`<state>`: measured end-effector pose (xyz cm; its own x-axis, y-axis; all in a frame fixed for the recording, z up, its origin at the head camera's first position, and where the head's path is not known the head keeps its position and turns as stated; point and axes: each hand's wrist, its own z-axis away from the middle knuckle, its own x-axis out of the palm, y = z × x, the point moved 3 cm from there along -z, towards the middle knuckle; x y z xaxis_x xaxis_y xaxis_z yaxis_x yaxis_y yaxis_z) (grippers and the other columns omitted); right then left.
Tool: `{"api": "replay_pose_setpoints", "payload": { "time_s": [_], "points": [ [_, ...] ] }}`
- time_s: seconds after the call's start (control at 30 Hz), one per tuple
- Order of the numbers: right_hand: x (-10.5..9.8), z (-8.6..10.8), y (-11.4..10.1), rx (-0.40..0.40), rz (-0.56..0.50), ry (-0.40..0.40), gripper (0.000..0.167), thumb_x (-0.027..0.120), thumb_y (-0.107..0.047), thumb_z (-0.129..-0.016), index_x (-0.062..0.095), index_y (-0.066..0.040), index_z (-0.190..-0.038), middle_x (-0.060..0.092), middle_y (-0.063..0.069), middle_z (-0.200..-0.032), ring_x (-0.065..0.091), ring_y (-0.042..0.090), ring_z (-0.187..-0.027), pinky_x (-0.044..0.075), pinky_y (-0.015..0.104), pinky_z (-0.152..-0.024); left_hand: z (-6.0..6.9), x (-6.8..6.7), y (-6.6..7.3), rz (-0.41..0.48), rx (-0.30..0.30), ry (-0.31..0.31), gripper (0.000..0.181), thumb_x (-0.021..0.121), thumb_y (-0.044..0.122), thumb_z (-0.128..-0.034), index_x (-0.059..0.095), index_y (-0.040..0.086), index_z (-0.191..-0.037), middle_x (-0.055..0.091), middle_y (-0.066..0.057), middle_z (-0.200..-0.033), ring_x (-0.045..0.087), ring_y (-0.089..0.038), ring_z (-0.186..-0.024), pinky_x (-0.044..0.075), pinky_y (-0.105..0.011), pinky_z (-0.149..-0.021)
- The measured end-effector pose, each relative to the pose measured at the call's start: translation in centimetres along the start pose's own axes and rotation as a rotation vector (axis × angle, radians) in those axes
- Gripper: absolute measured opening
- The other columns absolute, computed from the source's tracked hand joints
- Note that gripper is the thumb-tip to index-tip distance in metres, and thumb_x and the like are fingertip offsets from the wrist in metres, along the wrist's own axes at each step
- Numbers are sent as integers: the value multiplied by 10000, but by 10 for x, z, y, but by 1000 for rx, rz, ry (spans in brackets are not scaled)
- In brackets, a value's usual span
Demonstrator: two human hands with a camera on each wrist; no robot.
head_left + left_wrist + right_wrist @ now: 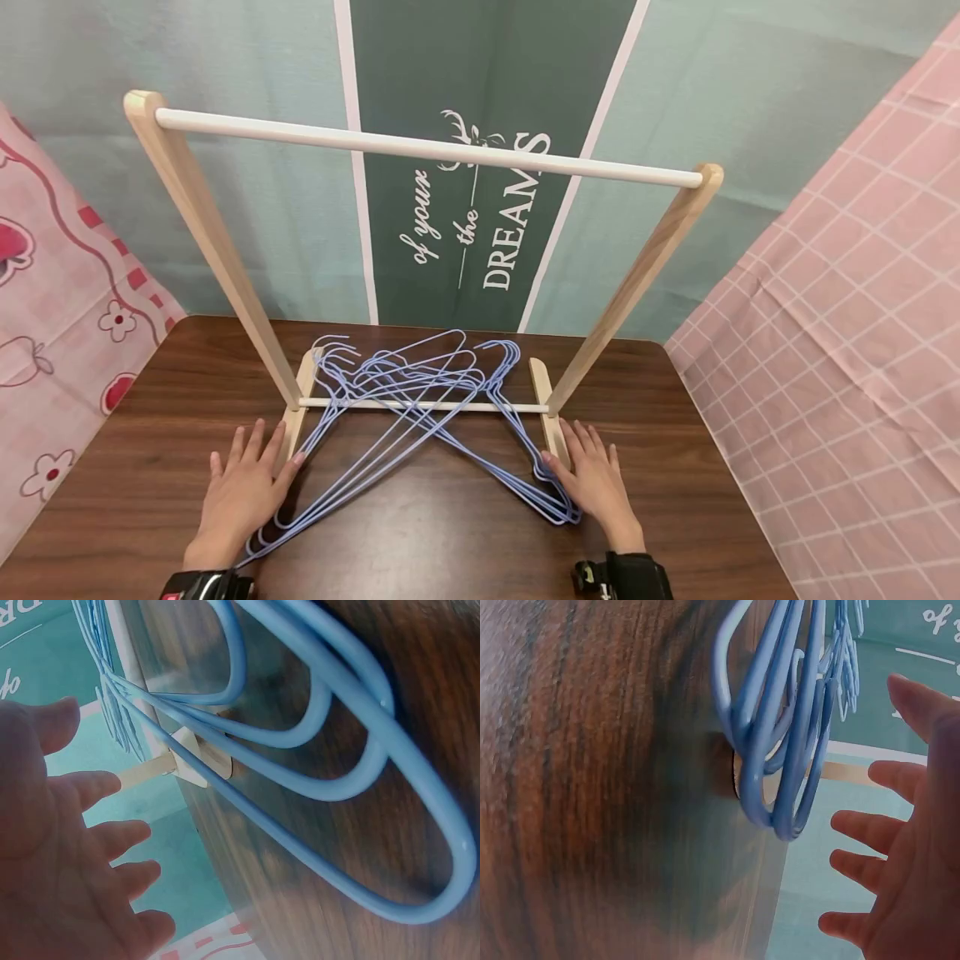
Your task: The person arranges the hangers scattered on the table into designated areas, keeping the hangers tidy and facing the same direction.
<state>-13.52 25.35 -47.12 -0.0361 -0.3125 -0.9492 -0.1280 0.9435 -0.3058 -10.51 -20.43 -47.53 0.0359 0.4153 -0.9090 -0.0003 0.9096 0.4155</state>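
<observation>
A pile of blue wire hangers [420, 417] lies across the base of a wooden rack [217, 250]. My left hand [243, 492], fingers spread, is beside the rack's left foot, thumb near the hangers' edge. In the left wrist view that hand [82, 847] shows its palm, with hanger corners [330, 787] to its right. On the other side my right hand [596, 479] is spread by the right foot, its thumb close to the hangers; whether it touches them I cannot tell. The right wrist view shows the hand [907, 847] empty beside bunched hangers [772, 750].
The rack's white top rail [427, 148] spans high above the brown table [420, 533]. Behind stands a green and teal cloth [300, 208] with lettering. Pink cloths hang at the left [67, 333] and right [840, 333].
</observation>
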Motion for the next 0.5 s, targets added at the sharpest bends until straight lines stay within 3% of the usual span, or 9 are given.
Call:
{"api": "replay_pose_setpoints", "payload": {
  "time_s": [0.27,0.4,0.5],
  "points": [
    [-9,-4,-3,-44,3,71,577,646,-285,-840,458,14,-1298,474,278,-1254,438,449,-1143,340,606,-877,0,-2,2,0,-12,-52,691,274,513,-954,297,-28,-1382,278,-384,-1326,214,-559,-1216,112,-692,-917],
    [-18,-10,-5,-39,-40,47,491,678,-186,-814,521,60,-1210,504,295,-1193,478,446,-1089,387,554,-855,0,-4,4,-18,-10,-68,691,271,504,-958,333,-58,-1355,330,-392,-1289,260,-567,-1187,155,-687,-911],
    [-26,-18,-5,-28,-78,19,417,681,-150,-809,562,79,-1136,540,276,-1140,502,422,-1066,395,527,-861,-1,-6,6,-33,10,-40,645,334,454,-962,373,-77,-1325,374,-391,-1254,305,-565,-1162,187,-681,-910]
  ]
}}
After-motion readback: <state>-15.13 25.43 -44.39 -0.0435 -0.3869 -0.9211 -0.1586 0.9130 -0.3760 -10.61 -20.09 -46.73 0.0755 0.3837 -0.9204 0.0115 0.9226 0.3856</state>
